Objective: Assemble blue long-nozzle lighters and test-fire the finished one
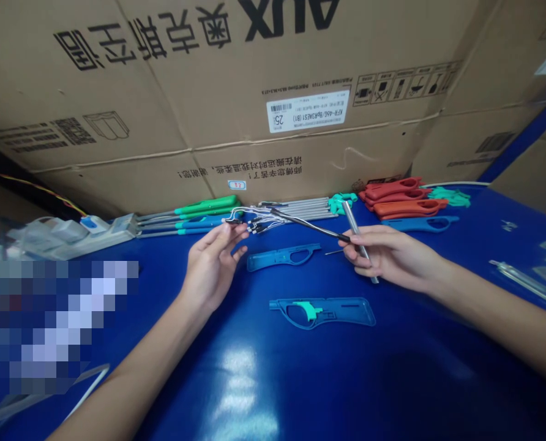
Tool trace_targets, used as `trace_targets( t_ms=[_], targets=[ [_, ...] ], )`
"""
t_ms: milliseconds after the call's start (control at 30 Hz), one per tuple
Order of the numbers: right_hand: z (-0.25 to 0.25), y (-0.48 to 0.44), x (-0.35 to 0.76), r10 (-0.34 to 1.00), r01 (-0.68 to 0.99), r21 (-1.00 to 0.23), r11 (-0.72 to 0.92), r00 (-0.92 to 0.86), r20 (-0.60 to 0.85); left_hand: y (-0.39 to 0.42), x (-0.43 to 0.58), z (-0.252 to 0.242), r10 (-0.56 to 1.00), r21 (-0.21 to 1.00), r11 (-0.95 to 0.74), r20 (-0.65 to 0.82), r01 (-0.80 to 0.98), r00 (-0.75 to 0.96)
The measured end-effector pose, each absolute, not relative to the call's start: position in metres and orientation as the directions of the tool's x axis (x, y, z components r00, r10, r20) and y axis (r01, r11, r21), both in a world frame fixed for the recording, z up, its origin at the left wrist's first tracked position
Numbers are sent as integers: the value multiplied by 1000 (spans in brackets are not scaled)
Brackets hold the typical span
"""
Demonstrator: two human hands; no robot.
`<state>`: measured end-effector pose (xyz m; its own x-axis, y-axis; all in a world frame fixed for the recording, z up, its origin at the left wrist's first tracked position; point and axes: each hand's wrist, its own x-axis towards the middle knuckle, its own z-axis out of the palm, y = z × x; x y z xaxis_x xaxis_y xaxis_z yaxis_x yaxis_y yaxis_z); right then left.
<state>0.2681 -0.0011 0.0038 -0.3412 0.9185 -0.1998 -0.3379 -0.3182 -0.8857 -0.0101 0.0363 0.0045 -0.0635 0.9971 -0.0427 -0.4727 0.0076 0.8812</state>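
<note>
My left hand (209, 269) is closed, pinching the small black end of a wire assembly (310, 227) between thumb and fingers. Thin white leads run from there into a black sleeve that stretches across to my right hand (392, 252). That hand is closed around a slim silver metal tube (350, 215), tilted, and also grips the sleeve's far end. Below, on the table, lies a blue handle half-shell (341, 312) with a green trigger (306, 310) in it. Another blue half-shell (273, 260) rests between my hands, near a thin dark rod (334, 252).
A large cardboard box (163, 122) walls off the back of the blue table (310, 386). Along it lie silver tubes (312, 208), green triggers (450, 196), red and orange shells (392, 196), and finished-looking green-handled lighters (211, 205). A power strip (93, 236) sits left.
</note>
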Motion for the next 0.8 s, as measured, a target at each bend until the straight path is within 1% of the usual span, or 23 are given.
trace_targets(
  t_ms=[233, 633, 800],
  targets=[
    [4, -1, 269, 917, -333, -886, -322, -343, -204, 38, -12, 4, 994, 881, 11, -60, -473, -87],
    [3, -1, 269, 913, -325, -886, -330, -348, -212, 37, -10, 7, 991, 873, -24, -43, -486, -127],
    [2, -1, 269, 909, -319, -886, -337, -355, -218, 36, -10, 10, 992, 872, -14, -51, -489, -119]
  ],
)
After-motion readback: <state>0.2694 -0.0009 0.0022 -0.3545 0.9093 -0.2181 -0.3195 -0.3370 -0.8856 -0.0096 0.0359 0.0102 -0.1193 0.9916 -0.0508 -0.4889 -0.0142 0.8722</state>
